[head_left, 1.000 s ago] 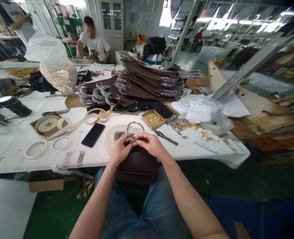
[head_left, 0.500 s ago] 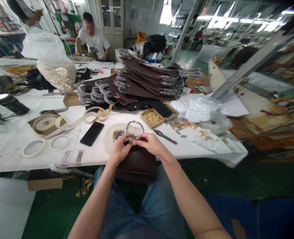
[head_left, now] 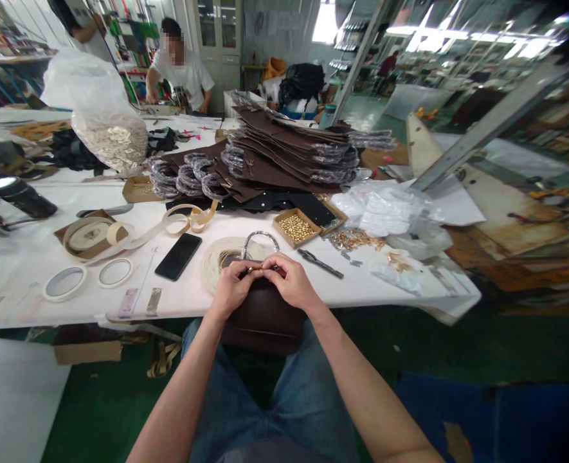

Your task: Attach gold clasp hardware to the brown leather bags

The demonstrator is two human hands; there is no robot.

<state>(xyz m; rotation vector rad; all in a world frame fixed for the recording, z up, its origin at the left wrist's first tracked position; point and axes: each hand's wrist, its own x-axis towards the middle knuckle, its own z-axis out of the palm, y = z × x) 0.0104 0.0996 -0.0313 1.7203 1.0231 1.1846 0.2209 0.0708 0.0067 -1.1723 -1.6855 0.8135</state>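
A dark brown leather bag (head_left: pixel 265 315) rests on my lap against the table edge. Its wrapped loop handle (head_left: pixel 261 235) stands up beyond my fingers. At the bag's top edge, my left hand (head_left: pixel 236 283) is closed in a pinch, and my right hand (head_left: pixel 287 278) pinches close beside it. Between the fingertips shows a small gold-coloured metal fitting (head_left: pixel 256 270); the fingers cover most of it. Behind the hands lies a roll of pale tape (head_left: pixel 211 260), partly hidden by the left hand and the bag.
Right of the hands lie a dark metal hand tool (head_left: pixel 320 263), a box of gold studs (head_left: pixel 296 228) and loose gold fittings (head_left: pixel 356 240). A phone (head_left: pixel 178 257) and tape rolls (head_left: pixel 65 283) are at left. Stacked brown bag pieces (head_left: pixel 284 151) stand behind. A co-worker (head_left: pixel 182 77) sits across.
Both hands stay at the bag's top edge. The right fingers have curled in closer to the left fingertips, around the gold fitting. In the back left, another person's arm has shifted right.
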